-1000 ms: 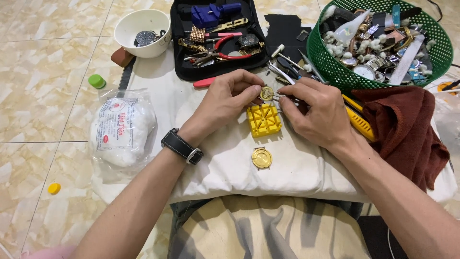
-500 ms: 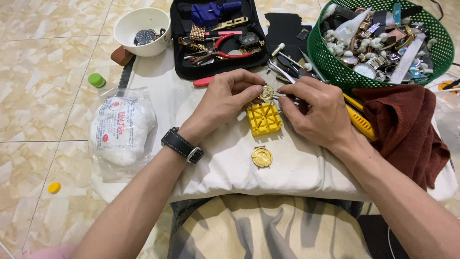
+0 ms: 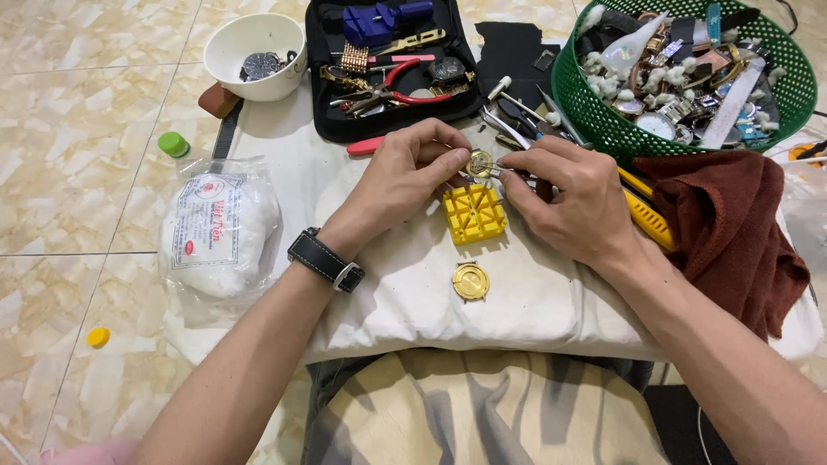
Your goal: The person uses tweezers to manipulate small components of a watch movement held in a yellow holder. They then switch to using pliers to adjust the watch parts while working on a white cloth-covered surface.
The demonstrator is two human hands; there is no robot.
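A bag of white cotton (image 3: 220, 234) lies at the left on the white cushion (image 3: 534, 301). The left hand (image 3: 405, 176) pinches a small round gold watch part (image 3: 479, 163) just above the yellow holder block (image 3: 474, 214). The right hand (image 3: 573, 202) grips a thin metal tool (image 3: 491, 172) touching it. A green basket (image 3: 603, 120) sits far right.

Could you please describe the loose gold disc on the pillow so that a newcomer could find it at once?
Start at the white pillow across the person's lap, then find the yellow gridded block between the left hand and right hand. Just below it lies the gold disc. Unlike the small round gold piece at the fingertips, it lies alone, untouched.
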